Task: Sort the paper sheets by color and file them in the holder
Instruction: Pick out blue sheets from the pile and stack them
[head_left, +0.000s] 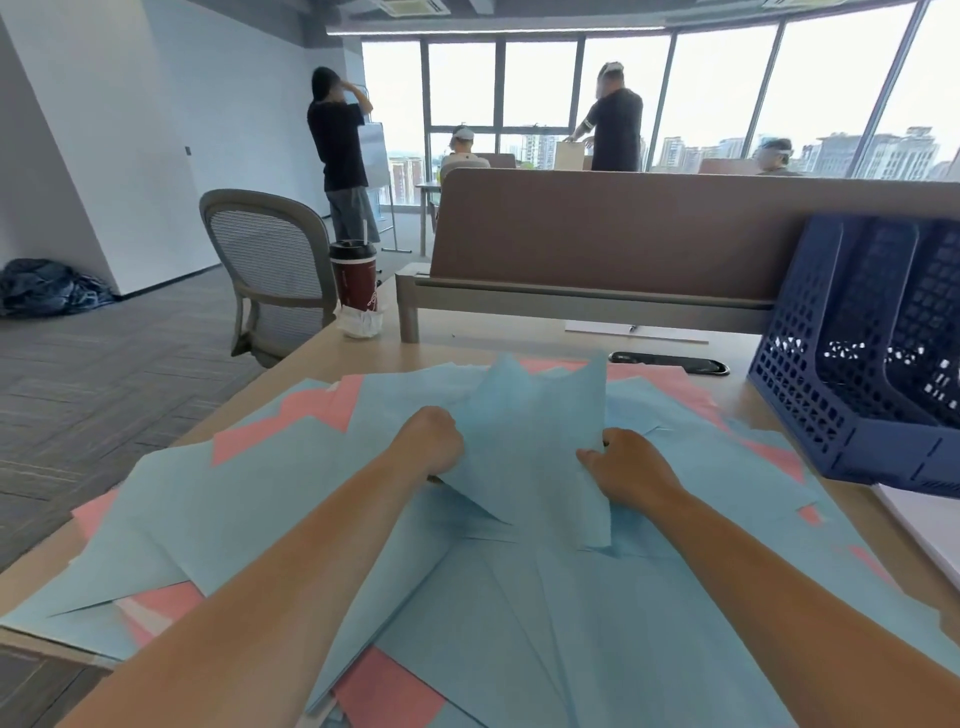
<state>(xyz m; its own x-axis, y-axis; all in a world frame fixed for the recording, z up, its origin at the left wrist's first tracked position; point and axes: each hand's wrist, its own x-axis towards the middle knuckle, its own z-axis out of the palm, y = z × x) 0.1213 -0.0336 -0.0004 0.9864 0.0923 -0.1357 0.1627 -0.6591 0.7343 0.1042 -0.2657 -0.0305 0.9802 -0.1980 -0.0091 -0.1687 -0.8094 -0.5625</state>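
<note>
Blue and pink paper sheets (270, 499), loose and overlapping, cover the near part of the wooden desk (457, 348); one blue sheet (530, 441) is raised above the heap at centre, with the left hand (434, 441) curled round its left edge and the right hand (626, 467) pinching its right edge. Navy perforated file holder (831, 374) stands at the desk's right side, just beside the heap; a black phone (670, 362) lies behind the sheets. Red cup (357, 283), black lid, far left corner, white marking too small to read.
</note>
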